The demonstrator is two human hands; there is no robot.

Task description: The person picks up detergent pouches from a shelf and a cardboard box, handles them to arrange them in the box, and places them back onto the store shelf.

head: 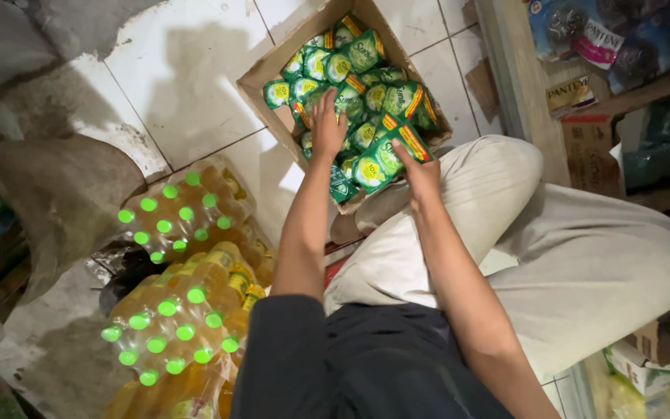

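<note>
White floor tiles [188, 85] carry a cardboard box [261, 77] of green sachets [350, 66]. From the head view, the left hand [326, 124] lies flat and released on them; the right hand [422, 174] grasps a sachet bundle [385, 155] at the box's near edge, its length pointing toward the box. Shrink-wrapped bottles [184, 209] stand at the left.

Dim, grainy — harsh overhead shadows

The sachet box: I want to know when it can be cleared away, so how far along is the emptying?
Early on. Done: nothing visibly set aside outside the cardboard box. In hand: the right hand holds a strip of green sachets at the box's near edge, while the left hand rests on the pile inside. Left: the box is full of green sachets.
</note>
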